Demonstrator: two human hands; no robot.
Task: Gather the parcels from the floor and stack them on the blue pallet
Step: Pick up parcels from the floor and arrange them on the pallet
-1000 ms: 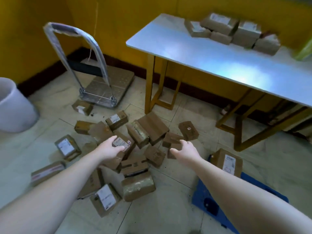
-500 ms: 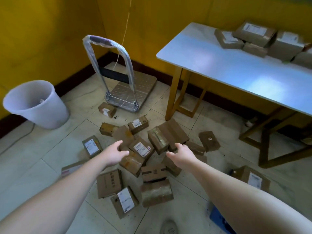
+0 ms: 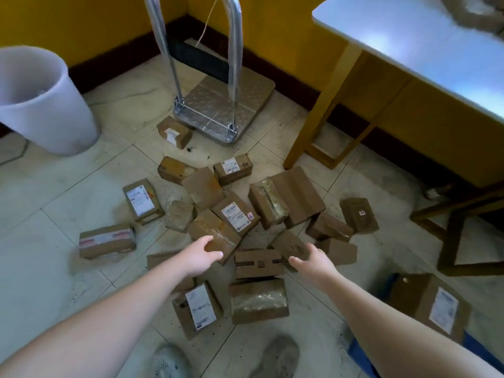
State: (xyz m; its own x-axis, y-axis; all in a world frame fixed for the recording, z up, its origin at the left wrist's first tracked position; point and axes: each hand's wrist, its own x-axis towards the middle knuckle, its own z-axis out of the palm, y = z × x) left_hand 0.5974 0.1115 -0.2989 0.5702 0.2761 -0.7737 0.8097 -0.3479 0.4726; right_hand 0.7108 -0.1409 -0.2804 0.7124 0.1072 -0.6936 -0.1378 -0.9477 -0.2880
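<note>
Across the tiled floor (image 3: 54, 200), at twelve o'clock from the person's shoes (image 3: 278, 356), brown parcels (image 3: 236, 216) lie in a loose heap. Both arms reach over it, and the left hand (image 3: 200, 257) and right hand (image 3: 313, 261) are spread, fingers loose, holding nothing. At four o'clock, one labelled parcel (image 3: 436, 304) sits on the blue pallet (image 3: 358, 356).

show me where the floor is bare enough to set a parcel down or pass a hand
Bare tiles lie between the white bin and the striped-label parcel, and between the cart and the table leg. The central pile is crowded: parcels touch and overlap, leaving only narrow gaps.
</note>
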